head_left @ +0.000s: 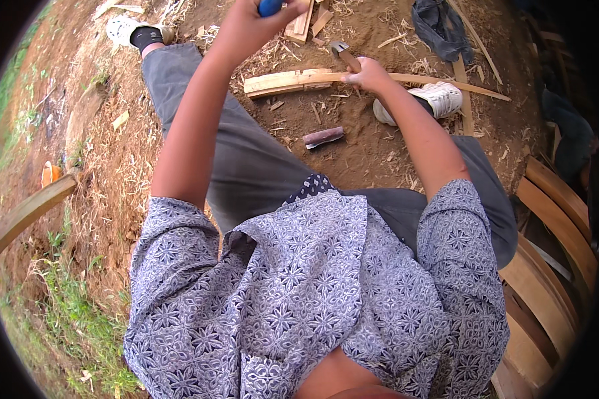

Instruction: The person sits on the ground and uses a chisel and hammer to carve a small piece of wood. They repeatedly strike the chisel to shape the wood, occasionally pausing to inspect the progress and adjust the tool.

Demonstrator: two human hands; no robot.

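My left hand (263, 18) is raised at the top edge of the head view, its fingers curled around a rounded blue object (270, 6). The frame edge cuts off the rest of that object, so its kind cannot be made out. My right hand (371, 74) grips the wooden handle of a hammer (350, 61), whose metal head (339, 47) points up and left. Just below the hammer, a pale wooden board (286, 82) lies across the ground. A long thin strip of wood (446, 82) runs from it past my right hand to my right shoe.
Between my legs lies a reddish-brown roll (323, 137). A black plastic bag (439, 30) sits at the far right, and wood offcuts (301, 25) lie near my left hand. Curved boards (542, 286) are stacked at my right; a beam (30, 216) juts in at left. Shavings litter the soil.
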